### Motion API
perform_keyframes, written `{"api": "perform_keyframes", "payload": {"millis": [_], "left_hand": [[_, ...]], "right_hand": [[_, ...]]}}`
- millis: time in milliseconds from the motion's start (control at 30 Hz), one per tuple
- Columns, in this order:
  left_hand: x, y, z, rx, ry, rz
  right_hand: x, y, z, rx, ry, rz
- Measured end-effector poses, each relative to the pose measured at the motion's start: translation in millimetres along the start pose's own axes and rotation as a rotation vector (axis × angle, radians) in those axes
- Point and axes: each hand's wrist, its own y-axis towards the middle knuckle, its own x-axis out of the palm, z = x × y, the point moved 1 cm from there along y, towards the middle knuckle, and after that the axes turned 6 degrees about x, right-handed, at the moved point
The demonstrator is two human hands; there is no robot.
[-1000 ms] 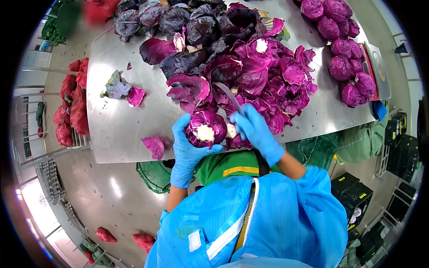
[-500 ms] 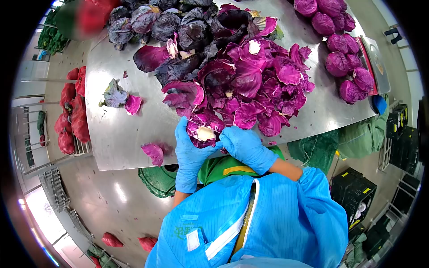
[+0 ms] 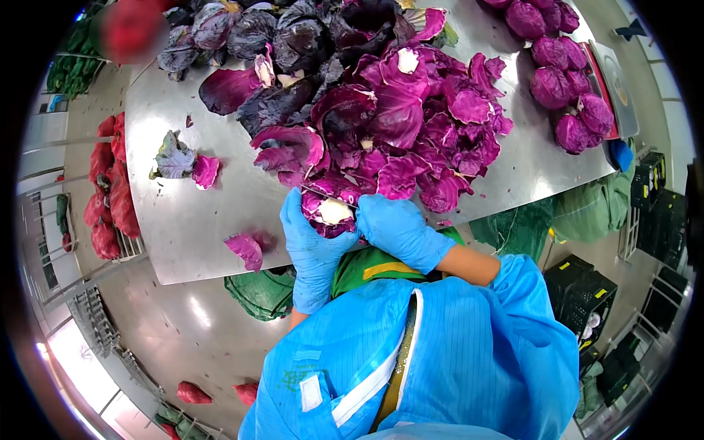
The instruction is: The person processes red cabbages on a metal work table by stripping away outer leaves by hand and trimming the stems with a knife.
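My left hand (image 3: 314,246), in a blue glove, is wrapped round a red cabbage (image 3: 323,227) at the near edge of the metal table. The cabbage's pale cut stem (image 3: 334,212) faces up. My right hand (image 3: 400,229), also gloved in blue, is closed on a knife; its thin blade (image 3: 330,198) lies across the cabbage just beyond the stem, and the handle is hidden in my fist. Just past both hands spreads a heap of loose purple cabbage leaves (image 3: 400,110).
Dark untrimmed cabbages (image 3: 253,33) sit at the back left of the metal table (image 3: 198,238). Trimmed purple cabbages (image 3: 554,81) line the right side. A single leaf (image 3: 244,251) lies left of my hands. Red mesh sacks (image 3: 110,194) and black crates (image 3: 579,312) stand beyond the table.
The whole view has shifted slightly. The knife blade sits a little differently across the cabbage, near the stem. Both hands keep their hold.
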Motion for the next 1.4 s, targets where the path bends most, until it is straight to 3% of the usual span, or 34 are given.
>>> {"api": "perform_keyframes", "payload": {"millis": [133, 233, 333, 500, 600, 633, 733, 833, 967, 1000, 1100, 1167, 1200, 1233, 1267, 1333, 1400], "left_hand": [[-3, 1, 4, 0.054, 0.067, -0.008], [-2, 7, 15, 0.06, 0.069, 0.0], [-3, 6, 20, 0.063, 0.083, 0.018], [4, -2, 17, 0.085, 0.113, 0.092], [3, -4, 17, 0.123, 0.098, 0.096], [5, -4, 16, 0.132, 0.088, 0.096], [2, -8, 20, 0.143, 0.111, 0.05], [5, -13, 20, 0.21, 0.122, 0.092], [-3, -31, 13, 0.474, 0.101, -0.066], [-4, -32, 7, 0.449, -0.055, -0.047], [-36, -31, 2, 0.37, -0.067, -0.218], [-57, -23, 13, 0.025, -0.317, -0.336], [-63, -23, 14, -0.148, -0.441, -0.391], [-52, -16, 12, -0.173, -0.334, -0.246], [-46, -13, 4, -0.192, -0.145, -0.275], [-22, -21, -10, -0.284, -0.598, -0.368], [-19, -25, -10, -0.374, -0.623, -0.392]], "right_hand": [[-7, 5, -1, 0.038, 0.002, -0.056], [-22, 8, -3, 0.009, -0.269, -0.08], [-22, 14, 6, -0.062, -0.394, 0.098], [7, 9, 11, 0.195, 0.226, 0.077], [-9, 11, 7, 0.248, 0.045, 0.084], [-14, 15, 6, 0.156, 0.043, 0.212], [-33, 34, -11, 0.06, -0.242, -0.03], [-16, 51, 2, -0.002, -0.103, -0.026], [15, 80, 51, 0.075, 0.193, 0.023], [10, 81, 56, 0.051, 0.283, -0.002], [-2, 67, 52, 0.061, 0.333, -0.001], [-30, 58, 28, 0.102, 0.447, -0.053], [-25, 55, 24, -0.096, 0.456, 0.097], [-35, 51, 9, -0.112, 0.332, 0.061], [-49, 46, -8, -0.124, 0.207, 0.026], [-55, 41, -19, -0.217, 0.195, 0.045], [-57, 44, -17, -0.193, 0.21, 0.069]]}}
